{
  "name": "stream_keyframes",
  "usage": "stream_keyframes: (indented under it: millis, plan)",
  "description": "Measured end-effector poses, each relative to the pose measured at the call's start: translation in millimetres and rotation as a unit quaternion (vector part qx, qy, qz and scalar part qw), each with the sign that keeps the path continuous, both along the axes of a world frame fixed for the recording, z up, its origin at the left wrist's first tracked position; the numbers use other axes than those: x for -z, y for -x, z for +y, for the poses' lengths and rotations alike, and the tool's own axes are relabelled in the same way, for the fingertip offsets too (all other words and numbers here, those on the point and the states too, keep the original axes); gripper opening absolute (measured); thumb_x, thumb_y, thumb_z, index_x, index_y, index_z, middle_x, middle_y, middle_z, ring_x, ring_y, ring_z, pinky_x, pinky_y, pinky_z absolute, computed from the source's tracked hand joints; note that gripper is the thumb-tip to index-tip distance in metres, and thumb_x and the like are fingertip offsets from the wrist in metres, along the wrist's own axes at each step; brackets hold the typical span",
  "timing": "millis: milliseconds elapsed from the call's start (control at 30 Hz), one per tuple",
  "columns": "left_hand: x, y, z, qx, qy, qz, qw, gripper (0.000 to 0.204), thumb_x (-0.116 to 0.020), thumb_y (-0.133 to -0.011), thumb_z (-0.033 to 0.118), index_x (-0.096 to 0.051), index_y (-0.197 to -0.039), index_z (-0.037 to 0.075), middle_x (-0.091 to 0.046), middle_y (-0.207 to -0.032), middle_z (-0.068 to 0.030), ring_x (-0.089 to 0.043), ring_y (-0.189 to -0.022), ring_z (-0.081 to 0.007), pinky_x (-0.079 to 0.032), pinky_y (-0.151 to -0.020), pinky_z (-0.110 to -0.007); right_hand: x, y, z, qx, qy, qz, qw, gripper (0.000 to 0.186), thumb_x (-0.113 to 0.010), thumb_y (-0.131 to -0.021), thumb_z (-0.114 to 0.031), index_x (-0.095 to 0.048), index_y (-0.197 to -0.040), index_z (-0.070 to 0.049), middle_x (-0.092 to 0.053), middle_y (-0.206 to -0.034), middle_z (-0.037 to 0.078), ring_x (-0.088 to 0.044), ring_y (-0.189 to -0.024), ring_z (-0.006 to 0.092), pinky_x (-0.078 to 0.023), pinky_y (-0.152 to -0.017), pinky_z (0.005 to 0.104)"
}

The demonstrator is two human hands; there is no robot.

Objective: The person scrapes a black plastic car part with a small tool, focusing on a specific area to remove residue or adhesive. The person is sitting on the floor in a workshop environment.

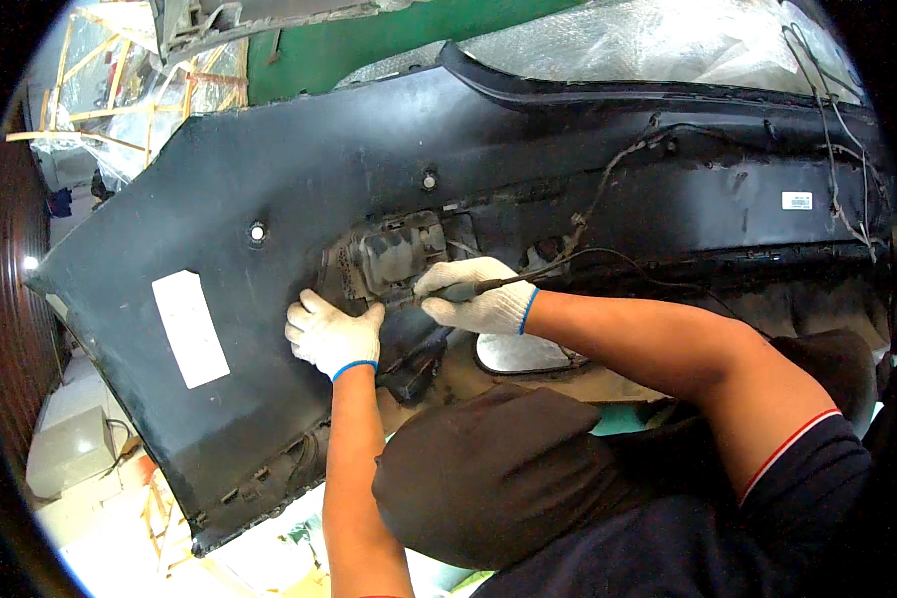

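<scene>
At the lower edge of the raised module [394, 257], gripping a slim dark handle [456, 292] in the right hand [493, 296]. Below left, resting the left hand [336, 336] with fingers spread on black panel [169, 224], mostly bare toward its slanted edge.

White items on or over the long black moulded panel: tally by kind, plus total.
White knitted gloves with blue cuffs: 2
Flat white rectangular labels: 2
Small round white spots with dark rims: 2
Total: 6
</scene>
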State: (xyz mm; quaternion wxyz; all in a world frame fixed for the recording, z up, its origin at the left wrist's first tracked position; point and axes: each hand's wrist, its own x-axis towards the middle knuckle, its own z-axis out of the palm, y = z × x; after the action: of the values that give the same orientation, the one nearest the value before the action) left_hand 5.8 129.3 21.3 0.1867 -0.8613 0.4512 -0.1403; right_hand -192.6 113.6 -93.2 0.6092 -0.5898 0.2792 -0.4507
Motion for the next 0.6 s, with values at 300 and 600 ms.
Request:
stream_keyframes:
  millis: [300, 600]
  plan:
    - [1.4, 0.1, -4.0, -0.021, -0.007, 0.018, 1.0, 0.117, -0.098, -0.06, 0.057, -0.047, -0.151, 0.006, -0.052, -0.145, -0.0222, -0.05, -0.137, -0.0438, -0.05, -0.108, -0.059, -6.6, -1.1, 0.2, -0.003, -0.006, 0.016, 1.0, 0.022, -0.081, -0.093, -0.017, -0.076, -0.113, -0.009, -0.079, -0.104, 0.012, -0.077, -0.096, 0.0276, -0.061, -0.089, 0.0367]
    - [-3.2, 5.2, -9.1, -0.038, -0.014, 0.015, 0.999, 0.118, -0.098, -0.06, 0.057, -0.046, -0.151, 0.005, -0.052, -0.146, -0.0214, -0.05, -0.137, -0.043, -0.051, -0.107, -0.059, -4.4, -6.5, 4.4, 0.004, 0.023, 0.006, 1.0, 0.024, -0.08, -0.092, -0.019, -0.075, -0.114, -0.009, -0.079, -0.107, 0.014, -0.078, -0.099, 0.0312, -0.062, -0.091, 0.0386]
